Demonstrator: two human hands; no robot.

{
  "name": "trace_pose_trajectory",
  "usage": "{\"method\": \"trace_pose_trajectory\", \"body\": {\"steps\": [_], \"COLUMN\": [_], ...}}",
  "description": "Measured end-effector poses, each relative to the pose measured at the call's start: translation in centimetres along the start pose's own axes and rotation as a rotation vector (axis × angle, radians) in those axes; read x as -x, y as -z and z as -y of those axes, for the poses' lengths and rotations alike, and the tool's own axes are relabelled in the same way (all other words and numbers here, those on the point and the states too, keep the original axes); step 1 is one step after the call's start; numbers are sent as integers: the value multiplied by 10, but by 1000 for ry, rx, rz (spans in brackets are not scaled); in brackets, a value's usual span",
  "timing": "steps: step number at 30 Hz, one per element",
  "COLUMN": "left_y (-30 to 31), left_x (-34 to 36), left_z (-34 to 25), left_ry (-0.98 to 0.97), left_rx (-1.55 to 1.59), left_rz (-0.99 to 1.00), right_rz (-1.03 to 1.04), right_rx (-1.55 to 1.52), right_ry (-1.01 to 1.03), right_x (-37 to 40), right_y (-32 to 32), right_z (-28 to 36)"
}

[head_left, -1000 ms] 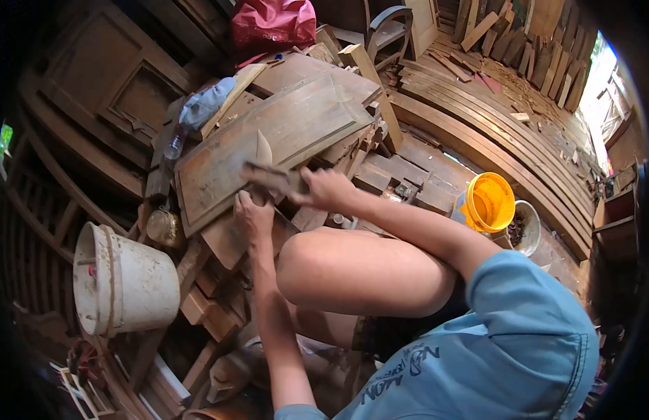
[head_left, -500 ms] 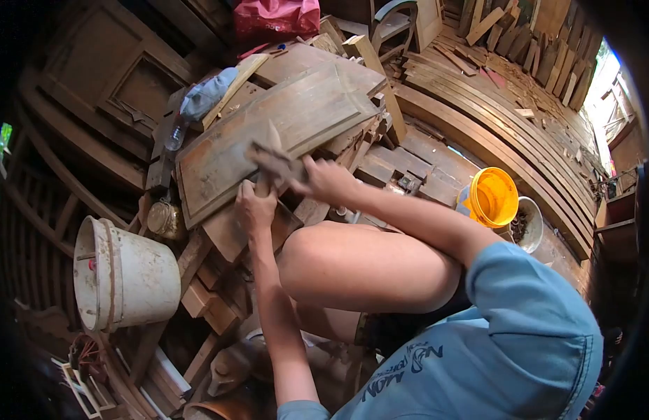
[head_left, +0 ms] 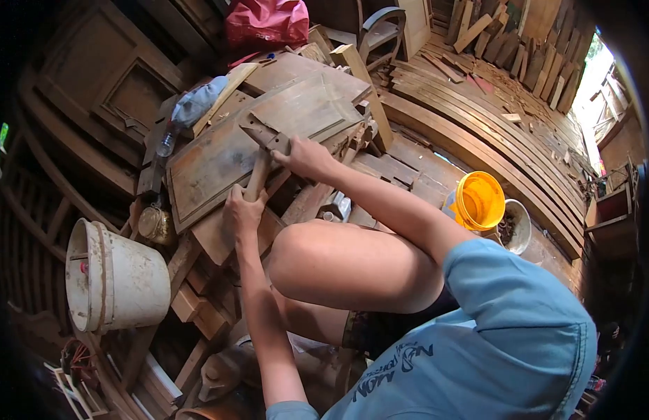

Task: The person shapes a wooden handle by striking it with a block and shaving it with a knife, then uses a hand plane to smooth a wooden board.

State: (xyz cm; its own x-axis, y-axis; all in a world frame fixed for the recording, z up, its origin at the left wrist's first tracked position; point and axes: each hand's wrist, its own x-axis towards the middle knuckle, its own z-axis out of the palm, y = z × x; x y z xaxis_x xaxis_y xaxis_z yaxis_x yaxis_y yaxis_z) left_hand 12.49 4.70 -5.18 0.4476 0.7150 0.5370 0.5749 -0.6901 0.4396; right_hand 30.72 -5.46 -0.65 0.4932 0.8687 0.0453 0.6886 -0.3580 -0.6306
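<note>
My left hand point(head_left: 245, 208) is closed round the lower part of a wooden stick point(head_left: 258, 173), which slants up over the near edge of a panelled wooden board point(head_left: 212, 164). My right hand point(head_left: 307, 159) grips a flat brown tool point(head_left: 265, 136) with small holes in it and a dark, angled far end. The tool crosses the top of the stick, above the board; its exact kind I cannot tell. The gripped end is hidden by my fingers. My bent knee point(head_left: 296, 248) is just below both hands.
A white bucket point(head_left: 135, 280) stands at left, near a lidded jar point(head_left: 156, 222). A plastic bottle point(head_left: 167, 142) and blue cloth point(head_left: 198, 103) lie beyond the board. At right are a yellow bucket point(head_left: 480, 201), a white bowl point(head_left: 518, 227) and stacked planks point(head_left: 478, 133). A dog point(head_left: 223, 374) is below.
The brown tool, blurred before, is now sharp and angled higher over the board. The stick's pale pointed tip no longer shows behind it. The whole view has shifted slightly.
</note>
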Motion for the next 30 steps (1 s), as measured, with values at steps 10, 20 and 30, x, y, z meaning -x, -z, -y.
{"method": "trace_pose_trajectory", "body": {"steps": [10, 20, 30], "left_y": [-1, -5, 0], "left_x": [-2, 0, -4], "left_z": [1, 5, 2], "left_ry": [36, -11, -31], "left_rx": [-96, -104, -77], "left_rz": [46, -3, 6], "right_rz": [-2, -171, -118], "right_rx": [-62, 40, 100], "right_ry": [3, 99, 139], "right_x": [3, 14, 40], "right_y": [-3, -19, -24], "right_z": [4, -4, -14]}}
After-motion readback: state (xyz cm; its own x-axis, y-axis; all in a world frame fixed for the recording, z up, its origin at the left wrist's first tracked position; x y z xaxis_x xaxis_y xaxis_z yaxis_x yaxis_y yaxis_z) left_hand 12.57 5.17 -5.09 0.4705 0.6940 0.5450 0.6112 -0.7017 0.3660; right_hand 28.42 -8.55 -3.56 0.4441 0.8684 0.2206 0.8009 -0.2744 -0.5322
